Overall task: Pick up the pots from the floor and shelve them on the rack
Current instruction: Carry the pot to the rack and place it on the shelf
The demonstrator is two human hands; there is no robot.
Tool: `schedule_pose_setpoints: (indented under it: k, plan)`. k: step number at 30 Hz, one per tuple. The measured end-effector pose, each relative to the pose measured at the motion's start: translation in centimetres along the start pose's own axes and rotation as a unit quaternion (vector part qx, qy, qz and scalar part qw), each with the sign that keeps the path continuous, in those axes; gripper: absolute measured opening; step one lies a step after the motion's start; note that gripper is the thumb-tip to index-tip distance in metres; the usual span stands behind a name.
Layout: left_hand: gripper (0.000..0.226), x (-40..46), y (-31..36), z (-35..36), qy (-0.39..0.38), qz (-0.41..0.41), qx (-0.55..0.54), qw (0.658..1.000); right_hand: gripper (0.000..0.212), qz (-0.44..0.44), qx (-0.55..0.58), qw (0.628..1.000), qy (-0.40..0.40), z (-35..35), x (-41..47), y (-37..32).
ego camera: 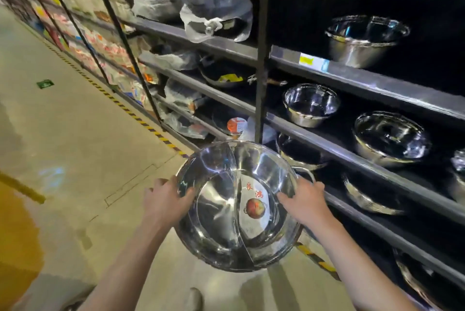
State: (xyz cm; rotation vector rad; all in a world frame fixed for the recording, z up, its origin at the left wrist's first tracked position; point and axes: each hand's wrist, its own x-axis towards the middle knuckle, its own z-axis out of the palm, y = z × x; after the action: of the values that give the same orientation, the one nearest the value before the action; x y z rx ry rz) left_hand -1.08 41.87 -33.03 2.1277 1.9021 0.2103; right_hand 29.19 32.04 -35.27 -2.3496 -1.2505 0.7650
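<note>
**Pot in both hands, rack ahead and to your right**

Head view: you hold the pot (237, 206) off the floor (75, 134), between your two hands and in front of the rack (327, 149). Your left hand (164, 201) grips the near-left rim, thumb hooked over the edge into the bowl and fingers curled round the outside. Your right hand (305, 200) grips the right rim just below the side handle (305, 172), fingers laid over the edge into the bowl. The pot is tilted so its mouth faces you; a divider runs across it from top to bottom, and a paper label (254, 210) lies inside on the right half.

The relation that matters: the shelves lie to the right of the pot and beyond it, so your right hand is the nearer one. The handle on that side points at the shelf edge (352, 157). Other pots (390, 138) already sit on the shelves, with dark gaps between them. The likely move is a push to the right into a gap, right side leading, the pot levelled first so its rim clears the shelf edge.
</note>
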Motion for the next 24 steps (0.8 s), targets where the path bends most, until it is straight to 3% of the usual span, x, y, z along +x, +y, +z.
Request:
schedule_pose_setpoints:
  k: [6, 11, 14, 18, 24]
  plan:
    - [0.054, 10.6, 2.2, 2.4, -0.113, 0.147, 0.017, 0.983, 0.052, 0.182, 0.054, 0.978, 0.085, 2.6, -0.5, 0.7]
    - [0.05, 12.4, 6.0, 4.9, -0.18, 0.202, 0.001, 0.963, 0.037, 0.245, 0.09, 0.953, 0.152, 3.8, -3.6, 2.9]
    - [0.054, 12.0, 7.5, 7.0, -0.202, 0.224, 0.002, 0.953, 0.056, 0.312, 0.117, 0.93, 0.154, 4.7, -4.8, 4.9]
    - [0.081, 11.7, 7.6, 10.9, -0.248, 0.244, 0.028, 0.937, 0.054, 0.316, 0.136, 0.929, 0.141, 7.9, -4.9, 8.4]
    - [0.066, 14.0, 5.2, 23.3, -0.278, 0.246, 0.085, 0.925, 0.059, 0.327, 0.142, 0.925, 0.136, 16.2, -0.2, 15.5]
